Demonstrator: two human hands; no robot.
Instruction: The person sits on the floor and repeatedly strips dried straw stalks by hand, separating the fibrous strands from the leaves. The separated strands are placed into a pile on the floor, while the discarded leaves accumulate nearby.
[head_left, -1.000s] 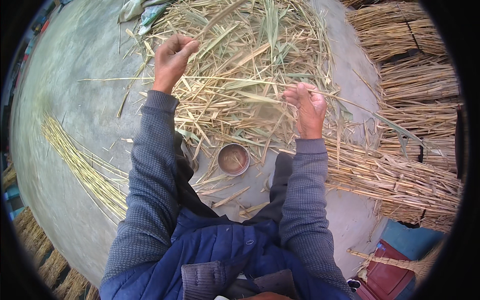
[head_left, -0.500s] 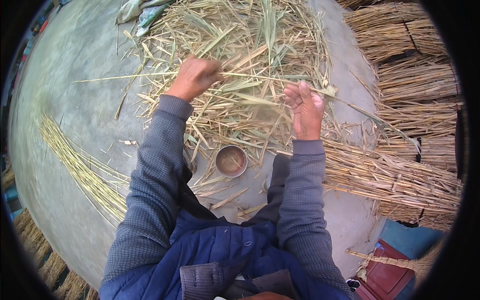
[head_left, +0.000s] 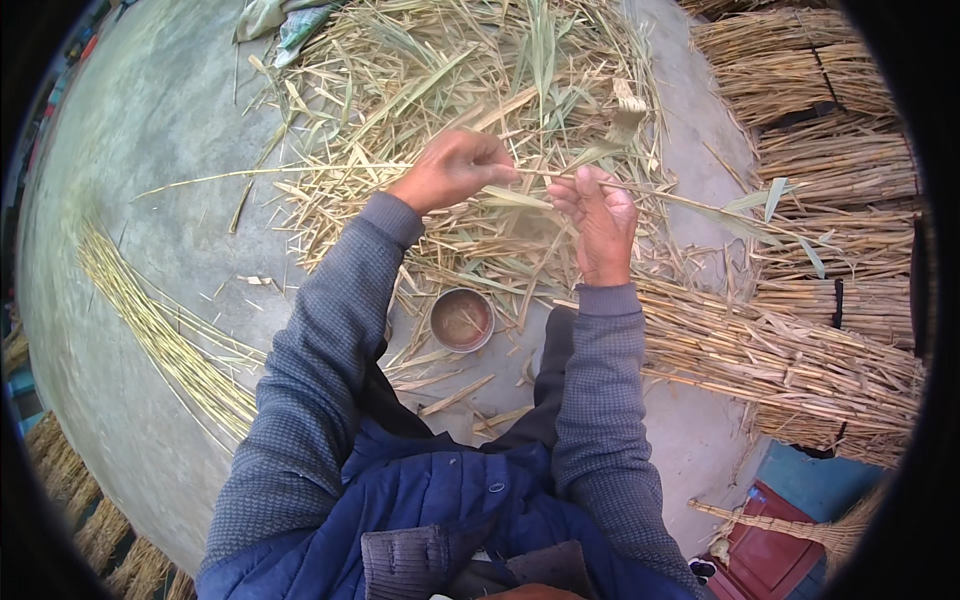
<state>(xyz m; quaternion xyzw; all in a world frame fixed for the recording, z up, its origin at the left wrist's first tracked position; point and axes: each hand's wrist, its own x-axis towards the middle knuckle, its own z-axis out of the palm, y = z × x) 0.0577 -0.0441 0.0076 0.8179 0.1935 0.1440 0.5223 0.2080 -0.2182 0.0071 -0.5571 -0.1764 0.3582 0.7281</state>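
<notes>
A long thin reed stalk runs crosswise through both my hands, over a heap of stripped leaves. My left hand is closed round the stalk near its middle. Just right of it, my right hand pinches the same stalk between thumb and fingers. A dry leaf curls up from the stalk above my right hand. Beyond that hand the leafy end reaches right, above the bundled reeds. The stalk's bare thin end points left over the concrete floor.
A small metal bowl stands on the floor between my feet. Peeled stalks lie in a loose sheaf at left. Thick reed bundles are stacked along the right, one reaching toward my right forearm. A dark red panel lies lower right.
My left hand has slid right along the stalk, close to my right hand. A leaf now stands curled away from the stalk, and the leafy end has lifted slightly.
</notes>
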